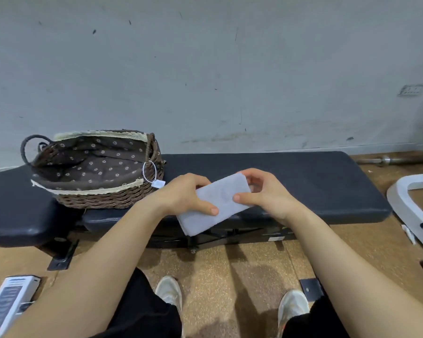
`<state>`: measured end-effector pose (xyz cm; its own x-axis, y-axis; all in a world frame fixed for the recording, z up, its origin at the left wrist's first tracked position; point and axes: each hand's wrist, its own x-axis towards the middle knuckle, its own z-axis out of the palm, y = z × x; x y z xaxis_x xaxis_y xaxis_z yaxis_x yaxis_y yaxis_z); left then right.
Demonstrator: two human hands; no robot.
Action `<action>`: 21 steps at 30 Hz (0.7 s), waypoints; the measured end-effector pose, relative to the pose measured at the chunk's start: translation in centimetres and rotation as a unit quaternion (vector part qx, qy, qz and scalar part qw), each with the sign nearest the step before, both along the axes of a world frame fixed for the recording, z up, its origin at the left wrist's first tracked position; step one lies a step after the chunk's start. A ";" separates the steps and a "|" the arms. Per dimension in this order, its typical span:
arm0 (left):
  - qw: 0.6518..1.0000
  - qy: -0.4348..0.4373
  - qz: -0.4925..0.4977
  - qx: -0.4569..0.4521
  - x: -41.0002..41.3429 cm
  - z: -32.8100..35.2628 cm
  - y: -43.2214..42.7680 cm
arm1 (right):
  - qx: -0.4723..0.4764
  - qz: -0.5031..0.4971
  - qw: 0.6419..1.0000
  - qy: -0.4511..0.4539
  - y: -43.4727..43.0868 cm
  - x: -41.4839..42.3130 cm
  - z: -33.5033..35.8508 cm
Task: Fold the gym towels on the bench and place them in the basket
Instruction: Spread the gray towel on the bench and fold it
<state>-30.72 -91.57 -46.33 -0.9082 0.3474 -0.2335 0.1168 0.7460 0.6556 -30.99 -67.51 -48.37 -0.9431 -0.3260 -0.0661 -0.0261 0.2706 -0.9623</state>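
1. tabletop: long dark padded surface set against the wall. it carries the basket at its left end. its right part is my work area, since flat padding suits pressing a fold.
2. basket: brown wicker with a flower-print liner and lace trim, mouth up and tipped toward me. it stands left of my hands, near enough for a short carry. only the liner shows inside, so i judge the placing is not yet done.
3. towel: pale cloth already folded into a narrow, layered rectangle. it lies slantwise over the tabletop's front edge, far end up and right, near corner hanging past the edge. i cannot tell whether it touches the padding.
4. left grip: clamped on the towel's left long edge, thumb on top and fingers underneath. this keeps the layers from sliding apart.
5. right grip: clamped on the far right end, thumb pressing the top face and fingers curled round the short edge. the towel spans between the two grips, and most of its face shows between my thumbs.
6. tag: small white label on a loop, hanging from the basket's right side, just beside my left grip.
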 end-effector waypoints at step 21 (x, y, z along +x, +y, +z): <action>0.933 -0.017 0.339 0.115 -3.3 4.8 -25.4 | 0.103 0.090 0.976 0.170 -34.1 -12.9 8.1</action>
<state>-33.99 -116.98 -41.57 -0.9310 -0.2608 -0.2555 -0.3547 0.4795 0.8027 -43.93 -101.66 -40.29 -0.8507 -0.5007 0.1604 -0.3999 0.4182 -0.8156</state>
